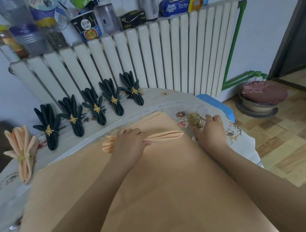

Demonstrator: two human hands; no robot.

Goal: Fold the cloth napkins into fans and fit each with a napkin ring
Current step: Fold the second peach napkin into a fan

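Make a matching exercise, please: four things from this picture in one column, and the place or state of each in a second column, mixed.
Things:
1. pleated peach napkin
2. gold rings
3. dark green fans
4. finished peach fan

Places or states:
A. in a row before the radiator
B. at the table's left edge, ringed
C. gripped by the left hand
D. under the right hand's fingers

Pairs: 1-C, 2-D, 3-A, 4-B

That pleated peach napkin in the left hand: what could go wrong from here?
The left hand grips the pleated peach napkin only near one end, so the free pleats might spring open. The right hand reaches into a bunch of gold napkin rings; it may drag several along or knock them toward the table edge close by.
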